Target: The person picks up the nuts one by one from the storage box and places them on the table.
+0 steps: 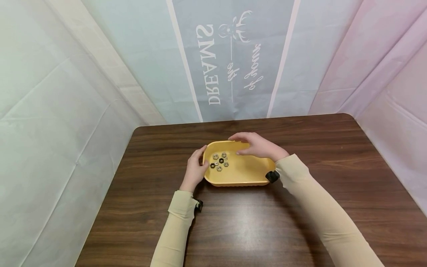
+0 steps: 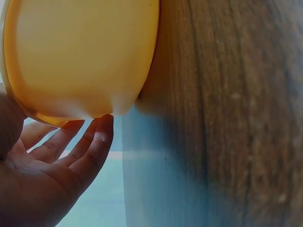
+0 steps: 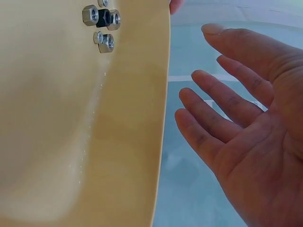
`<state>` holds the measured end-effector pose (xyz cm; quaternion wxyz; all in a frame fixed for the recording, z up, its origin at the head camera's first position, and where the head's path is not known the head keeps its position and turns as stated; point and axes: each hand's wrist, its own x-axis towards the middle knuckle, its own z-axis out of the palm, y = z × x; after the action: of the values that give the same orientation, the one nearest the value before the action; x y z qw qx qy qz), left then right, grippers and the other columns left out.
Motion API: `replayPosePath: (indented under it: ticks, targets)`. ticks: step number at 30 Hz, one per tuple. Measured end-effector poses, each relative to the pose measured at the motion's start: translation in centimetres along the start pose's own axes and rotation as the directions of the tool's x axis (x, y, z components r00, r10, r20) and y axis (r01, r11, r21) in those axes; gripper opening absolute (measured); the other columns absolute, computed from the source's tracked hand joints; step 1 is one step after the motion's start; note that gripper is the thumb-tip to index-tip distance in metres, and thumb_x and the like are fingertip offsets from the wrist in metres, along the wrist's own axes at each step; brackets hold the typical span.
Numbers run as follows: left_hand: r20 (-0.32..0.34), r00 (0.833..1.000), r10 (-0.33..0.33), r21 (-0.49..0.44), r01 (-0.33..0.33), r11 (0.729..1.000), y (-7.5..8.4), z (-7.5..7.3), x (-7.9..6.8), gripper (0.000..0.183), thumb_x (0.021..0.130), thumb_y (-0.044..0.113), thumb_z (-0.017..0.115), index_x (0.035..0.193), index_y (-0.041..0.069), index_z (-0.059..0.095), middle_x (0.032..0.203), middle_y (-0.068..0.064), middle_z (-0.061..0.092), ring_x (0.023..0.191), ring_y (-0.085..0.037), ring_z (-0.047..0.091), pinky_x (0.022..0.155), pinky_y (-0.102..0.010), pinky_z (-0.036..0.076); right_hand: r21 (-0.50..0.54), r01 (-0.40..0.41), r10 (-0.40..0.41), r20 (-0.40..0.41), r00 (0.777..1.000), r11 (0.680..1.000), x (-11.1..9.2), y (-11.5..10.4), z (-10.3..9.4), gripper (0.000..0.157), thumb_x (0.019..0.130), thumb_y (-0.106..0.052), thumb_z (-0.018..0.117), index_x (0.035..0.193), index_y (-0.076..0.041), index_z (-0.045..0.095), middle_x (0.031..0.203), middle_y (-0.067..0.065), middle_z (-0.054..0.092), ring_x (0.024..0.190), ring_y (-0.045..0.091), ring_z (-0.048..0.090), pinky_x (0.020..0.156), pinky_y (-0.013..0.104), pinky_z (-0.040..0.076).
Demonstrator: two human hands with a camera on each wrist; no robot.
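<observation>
A yellow plastic tray (image 1: 245, 171) lies on the table, with several hex nuts grouped at its left end. Some are silver nuts (image 1: 219, 168) of different sizes, and two are black nuts (image 1: 212, 165). My left hand (image 1: 195, 168) grips the tray's left wall, thumb over the rim and fingers outside; the left wrist view shows fingertips against the tray wall (image 2: 85, 61). Above the tray's far right part is my right hand (image 1: 255, 145), its fingers loosely spread and holding nothing. In the right wrist view, the right hand (image 3: 255, 113) appears apart from the tray's rim.
The dark wood-grain table (image 1: 233, 230) extends around the tray on all sides. Behind its far edge hangs a pale blue cloth (image 1: 247, 107) with mirrored lettering. White cloth (image 1: 60, 148) hangs along the left side, and more pale fabric (image 1: 397, 111) hangs at the right.
</observation>
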<state>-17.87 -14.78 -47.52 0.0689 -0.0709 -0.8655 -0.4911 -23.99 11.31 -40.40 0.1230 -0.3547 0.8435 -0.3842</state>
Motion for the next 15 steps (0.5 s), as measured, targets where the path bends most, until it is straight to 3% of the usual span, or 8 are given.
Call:
replayPosePath:
  ticks: [15]
  targets:
    - [-0.007,1.0,0.019,-0.01,-0.019,1.0,-0.26,0.06,-0.04,0.058,0.084,-0.007,0.058,0.141,0.003,0.047,0.124,-0.014,0.056,0.105,-0.02,0.055,0.079,-0.033,0.05,-0.009,0.029,-0.029,0.002,1.0,1.0,0.74,0.41,0.59,0.052,0.083,-0.007,0.073,0.132,-0.007,0.056,0.131,0.01,0.056,0.121,0.024,0.049,0.102,0.043,0.037]
